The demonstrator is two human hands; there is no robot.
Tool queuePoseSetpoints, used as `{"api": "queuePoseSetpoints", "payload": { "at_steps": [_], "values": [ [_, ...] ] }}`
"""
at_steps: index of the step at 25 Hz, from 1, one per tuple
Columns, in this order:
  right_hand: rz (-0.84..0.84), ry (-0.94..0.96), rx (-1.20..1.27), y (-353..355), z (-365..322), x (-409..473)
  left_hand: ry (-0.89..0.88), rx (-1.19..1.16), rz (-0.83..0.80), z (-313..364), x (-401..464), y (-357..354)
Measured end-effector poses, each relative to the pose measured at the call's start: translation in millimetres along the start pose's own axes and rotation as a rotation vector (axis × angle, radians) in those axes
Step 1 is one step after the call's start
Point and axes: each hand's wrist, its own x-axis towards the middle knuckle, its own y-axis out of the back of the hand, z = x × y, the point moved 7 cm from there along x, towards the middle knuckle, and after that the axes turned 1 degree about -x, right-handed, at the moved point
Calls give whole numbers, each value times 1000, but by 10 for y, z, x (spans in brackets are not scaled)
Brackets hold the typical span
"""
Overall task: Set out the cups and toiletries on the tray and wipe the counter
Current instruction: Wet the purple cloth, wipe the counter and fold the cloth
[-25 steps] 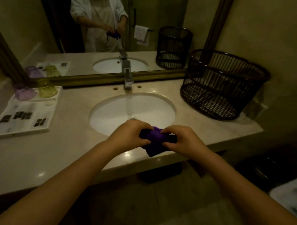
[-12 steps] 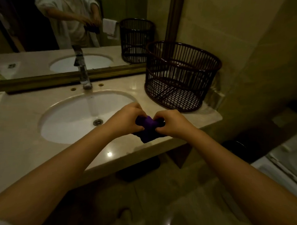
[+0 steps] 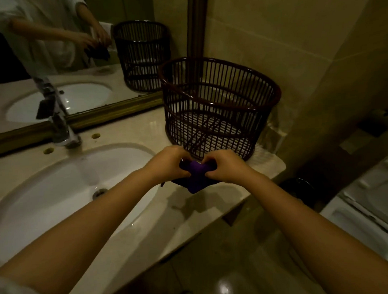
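A bunched purple cloth (image 3: pixel 197 176) is gripped from both sides, my left hand (image 3: pixel 168 163) on its left and my right hand (image 3: pixel 225 166) on its right. Both hands hover just above the beige marble counter (image 3: pixel 210 203), right of the white sink (image 3: pixel 64 186) and in front of the dark wicker basket (image 3: pixel 218 106). The tray, cups and toiletries are out of view.
A chrome tap (image 3: pixel 60 125) stands behind the sink under a gold-framed mirror (image 3: pixel 53 52), which shows a person holding the cloth. The counter's right end (image 3: pixel 275 166) meets a tiled wall. A white toilet (image 3: pixel 367 215) sits at the lower right.
The view has swung to the right, so the tray and cups have left the frame. Both hands, still holding the cloth, have moved along the counter toward the basket.
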Motion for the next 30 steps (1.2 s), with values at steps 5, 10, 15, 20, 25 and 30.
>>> {"api": "queuePoseSetpoints", "payload": {
  "at_steps": [5, 10, 15, 20, 25, 30],
  "values": [
    [-6, -43, 0, -75, 228, 335, -36, -5, -54, -212, 408, -135],
    [-91, -75, -23, -388, 430, 423, -32, -14, -128, -330, 477, -474],
    [-187, -79, -52, -696, 527, 416, -12, -43, -205, -417, 368, -808],
    [-210, -100, -46, -863, 605, 406, 15, -47, -233, -489, 317, -955],
    [-204, -112, -31, -909, 639, 369, 26, -40, -249, -497, 286, -999],
    [-137, -125, 2, -714, 654, 287, -24, -21, -245, -373, 293, -893]
  ]
}}
